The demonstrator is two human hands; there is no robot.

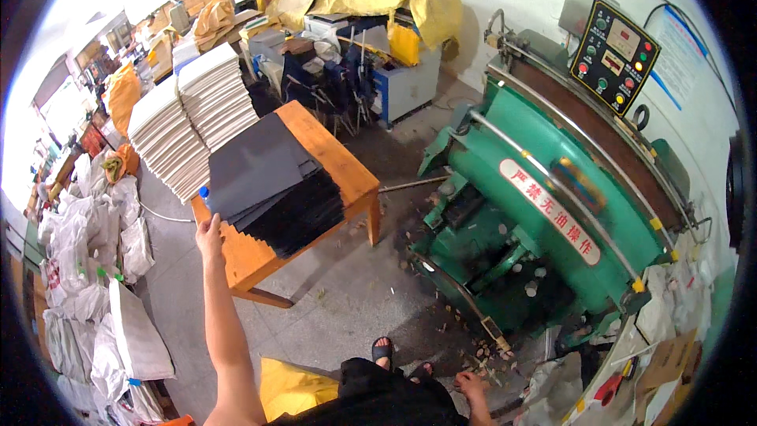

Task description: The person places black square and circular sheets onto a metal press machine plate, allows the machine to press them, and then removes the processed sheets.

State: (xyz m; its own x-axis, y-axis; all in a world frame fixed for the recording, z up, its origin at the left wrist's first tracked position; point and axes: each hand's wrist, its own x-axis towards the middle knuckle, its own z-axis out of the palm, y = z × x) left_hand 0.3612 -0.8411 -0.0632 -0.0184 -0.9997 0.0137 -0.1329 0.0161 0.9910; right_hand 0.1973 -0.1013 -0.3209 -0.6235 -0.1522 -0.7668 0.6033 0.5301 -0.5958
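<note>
My left hand [209,238] at table [243,262] edge, fingertips near blue-capped bottle [206,195], can't tell if clamped; likely light, slick, grasp mid-body

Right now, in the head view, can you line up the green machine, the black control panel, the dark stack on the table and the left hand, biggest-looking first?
1. Green machine
2. Dark stack
3. Black control panel
4. Left hand

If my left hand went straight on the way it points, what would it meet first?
Probably the blue-capped bottle by the table's edge; whether your left hand already touches it is unclear.
</note>
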